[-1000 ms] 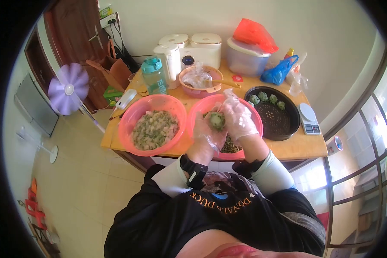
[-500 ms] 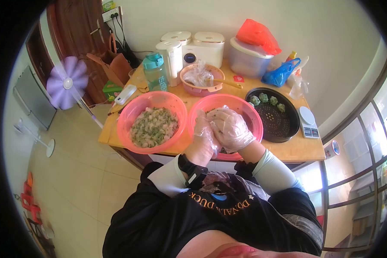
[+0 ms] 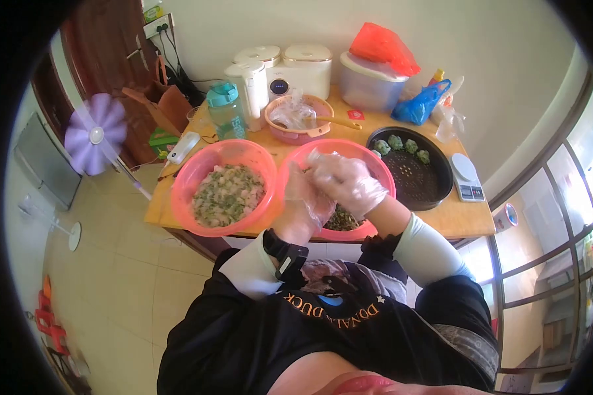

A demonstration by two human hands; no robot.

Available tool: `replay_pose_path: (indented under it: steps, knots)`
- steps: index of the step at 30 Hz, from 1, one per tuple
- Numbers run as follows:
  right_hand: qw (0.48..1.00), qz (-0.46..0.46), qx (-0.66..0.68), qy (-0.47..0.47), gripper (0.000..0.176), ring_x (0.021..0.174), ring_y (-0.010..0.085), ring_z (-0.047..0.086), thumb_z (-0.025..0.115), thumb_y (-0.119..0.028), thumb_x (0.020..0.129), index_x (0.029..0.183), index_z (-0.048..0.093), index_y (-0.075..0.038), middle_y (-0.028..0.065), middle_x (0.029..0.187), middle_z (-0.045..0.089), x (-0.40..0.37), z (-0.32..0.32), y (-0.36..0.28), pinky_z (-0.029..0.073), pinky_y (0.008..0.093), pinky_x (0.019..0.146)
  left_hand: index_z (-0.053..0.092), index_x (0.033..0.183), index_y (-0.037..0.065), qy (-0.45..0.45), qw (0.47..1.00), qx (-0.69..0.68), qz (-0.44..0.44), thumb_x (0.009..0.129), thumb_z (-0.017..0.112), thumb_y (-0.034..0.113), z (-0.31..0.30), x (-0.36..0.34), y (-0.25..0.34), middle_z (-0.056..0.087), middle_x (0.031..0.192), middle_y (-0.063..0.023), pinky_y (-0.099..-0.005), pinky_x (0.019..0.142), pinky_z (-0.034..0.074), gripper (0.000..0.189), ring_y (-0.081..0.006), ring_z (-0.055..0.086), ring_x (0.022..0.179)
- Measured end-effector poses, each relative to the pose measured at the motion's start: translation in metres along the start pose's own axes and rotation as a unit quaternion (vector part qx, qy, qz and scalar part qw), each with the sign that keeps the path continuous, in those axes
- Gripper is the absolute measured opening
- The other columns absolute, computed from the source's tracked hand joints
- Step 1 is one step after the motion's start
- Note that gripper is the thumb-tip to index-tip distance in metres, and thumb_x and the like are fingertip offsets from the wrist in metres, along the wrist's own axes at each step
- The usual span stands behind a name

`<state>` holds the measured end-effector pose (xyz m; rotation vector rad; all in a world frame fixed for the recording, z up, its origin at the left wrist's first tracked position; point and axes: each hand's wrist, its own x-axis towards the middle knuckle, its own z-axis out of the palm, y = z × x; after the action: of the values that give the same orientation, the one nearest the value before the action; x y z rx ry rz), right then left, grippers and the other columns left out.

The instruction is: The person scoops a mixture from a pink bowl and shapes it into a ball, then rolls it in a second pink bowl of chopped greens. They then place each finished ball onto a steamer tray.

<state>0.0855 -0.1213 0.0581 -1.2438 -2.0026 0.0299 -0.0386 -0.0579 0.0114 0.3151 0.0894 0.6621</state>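
Both hands wear thin clear plastic gloves and are cupped together over the right pink basin (image 3: 387,172). My left hand (image 3: 308,199) is curled underneath on the left side. Folded over it from the right is my right hand (image 3: 350,183). Whatever lies between the palms is hidden. Dark chopped greens (image 3: 342,219) show in the basin below them. To the left, another pink basin (image 3: 180,192) holds a pale and green chopped mix (image 3: 228,194). A round black pan (image 3: 412,183) with holes stands to the right, with several greenish balls (image 3: 410,146) along its far side.
A kitchen scale (image 3: 466,176) stands right of the pan. Behind the basins are a smaller pink bowl (image 3: 300,135) with a wooden handle, a teal bottle (image 3: 226,113), a white appliance (image 3: 303,76), a lidded tub (image 3: 372,85) and a blue bag (image 3: 420,104). A purple fan (image 3: 96,135) stands left of the table.
My right hand has shifted and turned over the left, and the hands have moved slightly left. More of the dark greens shows below them. The view has shifted a little.
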Motion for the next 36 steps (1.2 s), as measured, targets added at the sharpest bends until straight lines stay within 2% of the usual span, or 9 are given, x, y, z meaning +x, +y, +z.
replay_pose_path:
  steps: [5, 12, 15, 18, 19, 22, 27, 29, 36]
  knots:
    - [0.958, 0.2, 0.195, 0.069, 0.035, 0.118, 0.0381, 0.062, 0.062, -0.023, 0.096, 0.113, 0.064, 0.007, 0.0213, 0.12, 0.068, 0.014, -0.021, -0.013, 0.05, 0.0432, 0.102, 0.052, 0.135, -0.002, 0.027, 0.998, -0.032, 0.049, 0.102, 0.017, 0.07, -0.001, 0.008, 0.003, 0.062, 0.129, -0.0171, -0.0447, 0.11, 0.045, 0.087, -0.0288, 0.06, 0.122]
    - [0.984, -0.132, -0.096, 0.071, 0.015, 0.091, 0.0333, 0.069, 0.07, -0.012, 0.08, 0.092, 0.073, -0.003, 0.0163, 0.098, 0.071, 0.0, 0.013, 0.003, 0.056, 0.0452, 0.083, 0.056, 0.129, -0.002, -0.027, 0.999, 0.041, -0.012, 0.094, 0.022, 0.082, 0.011, -0.004, 0.003, 0.067, 0.116, -0.0141, -0.0417, 0.091, 0.057, 0.097, -0.0257, 0.068, 0.105]
    - [0.986, 0.068, -0.05, 0.147, 0.008, 0.081, 0.033, 0.068, 0.065, -0.005, 0.085, 0.082, 0.071, -0.001, 0.0154, 0.084, 0.07, -0.001, 0.014, -0.003, 0.053, 0.042, 0.074, 0.056, 0.128, -0.002, -0.02, 0.998, 0.051, -0.017, 0.094, 0.027, 0.082, 0.028, -0.003, 0.004, 0.067, 0.114, -0.0128, -0.0412, 0.098, 0.054, 0.096, -0.0239, 0.065, 0.108]
    - [0.793, 0.305, 0.405, 0.338, 0.015, 0.079, 0.0237, 0.065, 0.058, -0.01, 0.091, 0.083, 0.067, -0.003, 0.0119, 0.085, 0.068, 0.0, 0.019, 0.034, 0.05, 0.0384, 0.07, 0.056, 0.13, -0.001, -0.048, 0.996, 0.046, -0.056, 0.096, 0.032, 0.079, 0.056, 0.002, 0.006, 0.066, 0.113, -0.0121, -0.0395, 0.105, 0.048, 0.09, -0.0246, 0.061, 0.114]
    - [0.587, 0.35, 0.621, 0.383, 0.009, 0.08, 0.0232, 0.063, 0.056, -0.01, 0.091, 0.088, 0.063, -0.007, 0.0083, 0.088, 0.066, 0.012, -0.001, 0.017, 0.05, 0.0374, 0.071, 0.048, 0.139, 0.0, -0.048, 0.991, 0.12, -0.044, 0.097, 0.034, 0.076, 0.041, 0.012, 0.007, 0.059, 0.128, -0.0128, -0.0396, 0.108, 0.044, 0.088, -0.0269, 0.056, 0.122]
    - [0.406, 0.278, 0.749, 0.443, 0.009, 0.084, 0.0226, 0.062, 0.055, -0.016, 0.098, 0.093, 0.058, -0.01, 0.0076, 0.087, 0.062, 0.003, -0.006, 0.027, 0.055, 0.0379, 0.078, 0.044, 0.148, 0.004, 0.031, 0.964, 0.26, 0.05, 0.103, 0.041, 0.062, 0.04, 0.017, -0.004, 0.053, 0.143, -0.0116, -0.0377, 0.106, 0.042, 0.073, -0.0291, 0.053, 0.126]
    - [0.356, 0.302, 0.798, 0.381, 0.017, 0.092, 0.0253, 0.065, 0.051, -0.023, 0.102, 0.103, 0.06, -0.009, 0.0082, 0.097, 0.067, -0.012, 0.015, 0.037, 0.054, 0.0435, 0.092, 0.058, 0.136, 0.003, -0.133, 0.545, 0.727, 0.395, 0.099, 0.057, 0.022, 0.054, 0.012, 0.004, 0.064, 0.13, -0.0158, -0.0488, 0.112, 0.037, 0.041, -0.0356, 0.057, 0.124]
    - [0.46, 0.196, 0.823, 0.27, 0.032, 0.103, 0.0295, 0.067, 0.044, -0.033, 0.105, 0.112, 0.065, -0.01, 0.0097, 0.111, 0.07, -0.018, 0.022, 0.02, 0.052, 0.0458, 0.096, 0.069, 0.12, 0.003, -0.233, 0.34, 0.785, 0.462, 0.086, 0.066, 0.013, 0.063, 0.013, 0.004, 0.066, 0.125, -0.0188, -0.0523, 0.113, 0.039, 0.035, -0.0408, 0.058, 0.123]
    - [0.339, 0.297, 0.85, 0.273, 0.027, 0.098, 0.029, 0.068, 0.045, -0.029, 0.105, 0.107, 0.066, -0.012, 0.0089, 0.106, 0.071, -0.028, 0.039, 0.01, 0.054, 0.0495, 0.092, 0.073, 0.112, 0.003, -0.282, 0.371, 0.782, 0.413, 0.085, 0.067, 0.013, 0.034, 0.013, -0.003, 0.072, 0.118, -0.0167, -0.0531, 0.11, 0.044, 0.03, -0.0381, 0.065, 0.117]
